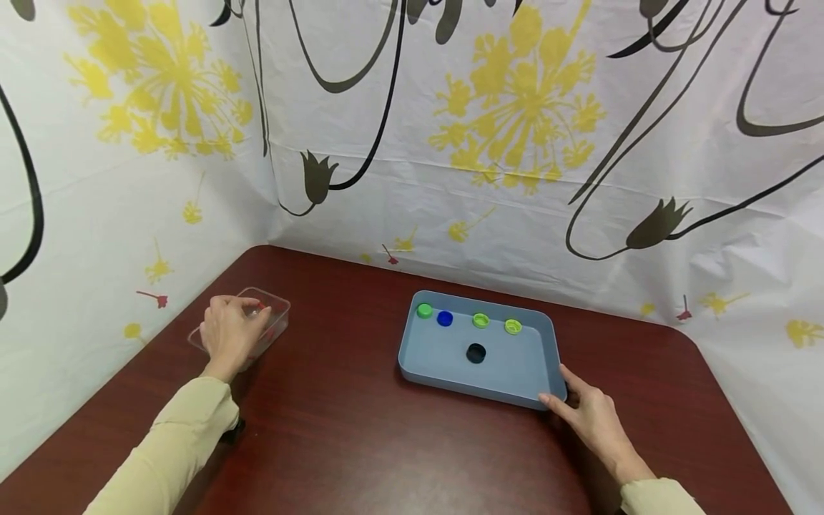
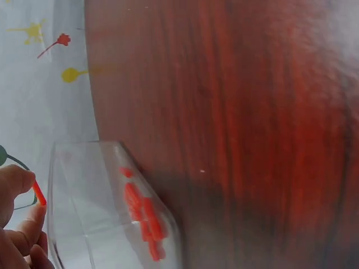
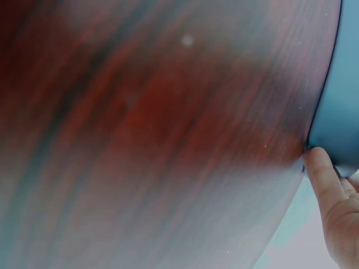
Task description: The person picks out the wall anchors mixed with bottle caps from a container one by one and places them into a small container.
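My left hand (image 1: 232, 332) is over a clear plastic box (image 1: 283, 307) at the table's left side. Thumb and a fingertip pinch a small, thin red piece (image 2: 39, 192), close by the box's rim in the left wrist view. Several more red pieces (image 2: 145, 216) lie inside the box, blurred through its wall. My right hand (image 1: 599, 422) holds the near right corner of a blue-grey tray (image 1: 515, 375), thumb at the front rim and fingers at the right side. The tray carries a green cap (image 1: 424, 310), a blue cap (image 1: 445, 318), two yellow-green caps (image 1: 481, 320) and a black cap (image 1: 476, 352).
Both the box and the tray stand on a dark reddish-brown wooden table (image 1: 347, 400). A white cloth (image 1: 360, 207) with yellow flowers and dark stems hangs along the back and sides. Bare tabletop lies between the box and the tray.
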